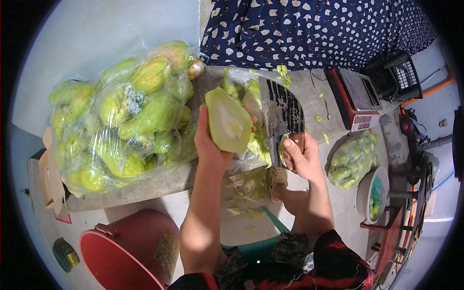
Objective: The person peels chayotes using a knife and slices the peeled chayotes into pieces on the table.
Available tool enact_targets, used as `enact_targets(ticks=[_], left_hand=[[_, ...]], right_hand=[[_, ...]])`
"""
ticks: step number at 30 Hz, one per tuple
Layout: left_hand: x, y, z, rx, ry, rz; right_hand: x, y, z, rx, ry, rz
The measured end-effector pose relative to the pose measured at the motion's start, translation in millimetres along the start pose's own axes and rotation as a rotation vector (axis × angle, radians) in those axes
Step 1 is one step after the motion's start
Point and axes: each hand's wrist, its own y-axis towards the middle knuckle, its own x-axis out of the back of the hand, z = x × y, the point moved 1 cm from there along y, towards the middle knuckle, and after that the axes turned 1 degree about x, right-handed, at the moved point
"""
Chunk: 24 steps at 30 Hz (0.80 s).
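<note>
My left hand (211, 151) is closed around a pale green chayote half (228, 121), whose cut face with the seed hollow is turned up towards me. In my right hand (307, 157) is a cleaver (289, 113), its broad dark blade upright and streaked with moisture. The blade stands to the right of the chayote, apart from it. A small green piece shows by my right thumb, against the blade. Behind and below the chayote, green peelings (261, 147) lie on plastic on the concrete ledge. My left fingers are partly hidden behind the chayote.
A large clear bag of chayotes (140, 111) fills the ledge's left side. A red scale (353, 99) and black basket (396, 75) stand at right. Below are another bag (354, 162), a white basin (363, 200) and a red bin (104, 251). Scraps (246, 198) litter the floor.
</note>
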Motion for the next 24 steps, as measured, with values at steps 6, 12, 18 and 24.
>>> enact_targets(ticks=[6, 12, 18, 24], left_hand=[[5.3, 1.2, -6.2, 0.010, -0.054, 0.003], [5.3, -1.0, -10.5, -0.081, 0.033, -0.115], [7.8, 0.8, -15.4, -0.070, 0.008, -0.133], [5.9, 0.1, -14.5, 0.031, 0.000, 0.053]], right_hand=[[-2.3, 3.3, -8.0, 0.294, -0.270, -0.104], [11.4, 28.3, -24.1, 0.194, -0.642, -0.299], [17.2, 17.4, -25.4, 0.216, -0.286, -0.322], [19.8, 4.4, -13.5, -0.089, 0.284, 0.385]])
